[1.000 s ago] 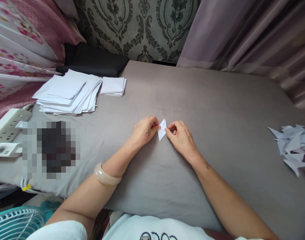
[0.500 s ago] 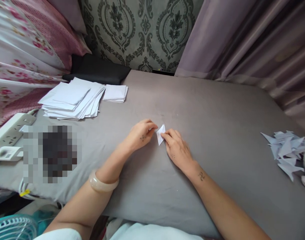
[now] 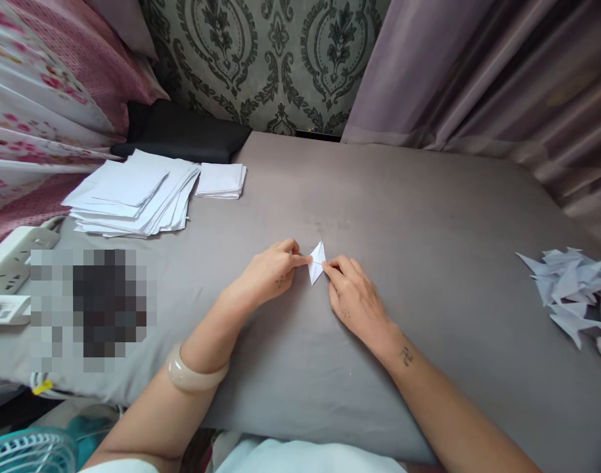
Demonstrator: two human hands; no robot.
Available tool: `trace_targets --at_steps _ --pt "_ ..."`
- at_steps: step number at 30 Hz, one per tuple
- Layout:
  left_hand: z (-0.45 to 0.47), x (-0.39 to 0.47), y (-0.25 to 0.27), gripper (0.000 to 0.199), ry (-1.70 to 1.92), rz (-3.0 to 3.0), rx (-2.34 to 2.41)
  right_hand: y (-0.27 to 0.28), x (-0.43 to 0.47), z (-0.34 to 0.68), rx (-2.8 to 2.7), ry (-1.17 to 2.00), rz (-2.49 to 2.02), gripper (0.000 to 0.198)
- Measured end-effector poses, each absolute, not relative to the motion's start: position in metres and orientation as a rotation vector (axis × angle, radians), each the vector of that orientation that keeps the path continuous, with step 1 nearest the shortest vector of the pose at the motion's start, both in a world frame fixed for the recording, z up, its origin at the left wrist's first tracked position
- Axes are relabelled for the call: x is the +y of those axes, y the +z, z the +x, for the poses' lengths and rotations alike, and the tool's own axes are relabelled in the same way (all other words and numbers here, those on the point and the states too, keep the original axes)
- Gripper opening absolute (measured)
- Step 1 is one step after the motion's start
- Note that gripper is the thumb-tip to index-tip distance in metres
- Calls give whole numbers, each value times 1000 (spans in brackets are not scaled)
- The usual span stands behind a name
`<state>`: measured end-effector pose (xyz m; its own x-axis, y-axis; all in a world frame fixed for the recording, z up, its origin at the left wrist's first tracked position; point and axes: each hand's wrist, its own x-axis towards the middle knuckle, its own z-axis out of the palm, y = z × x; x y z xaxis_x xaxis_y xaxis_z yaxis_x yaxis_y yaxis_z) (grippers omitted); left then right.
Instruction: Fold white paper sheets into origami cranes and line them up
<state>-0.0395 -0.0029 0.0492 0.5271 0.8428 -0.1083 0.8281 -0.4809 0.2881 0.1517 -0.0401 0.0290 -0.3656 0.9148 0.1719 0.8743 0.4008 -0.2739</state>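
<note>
A small diamond-shaped piece of folded white paper [image 3: 316, 265] lies on the grey cloth surface between my two hands. My left hand [image 3: 275, 268], with a pale bangle [image 3: 196, 371] on its forearm, pinches the paper's left corner with thumb and fingertips. From the other side, my right hand [image 3: 352, 292] grips the right corner between thumb and forefinger. A crease runs across the middle of the paper, and its upper tip points away from me.
A stack of white paper sheets [image 3: 133, 194] and a smaller pile of square papers [image 3: 221, 180] lie at the back left. Folded white paper shapes [image 3: 569, 286] are heaped at the far right. A power strip [image 3: 14, 259] sits at the left edge, a fan [image 3: 29, 450] below it.
My left hand has come in to the paper's left corner, where it was apart before. My right fingers have shifted from the paper's face to its right corner.
</note>
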Motion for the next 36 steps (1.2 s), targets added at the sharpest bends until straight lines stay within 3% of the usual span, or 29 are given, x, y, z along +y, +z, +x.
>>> trace_targets --at_steps 18,23,28,36 --pt "-20 -5 32 25 498 2664 1431 36 -43 148 -2456 134 -1626 38" --pt "-14 -8 28 23 547 2625 1280 29 -36 157 -2232 369 -1559 35" --pt "-10 -6 23 41 541 2511 1379 16 -17 171 -1656 766 -1621 31" --pt "3 -10 27 21 375 2708 1590 9 -12 172 -1529 798 -1580 29"
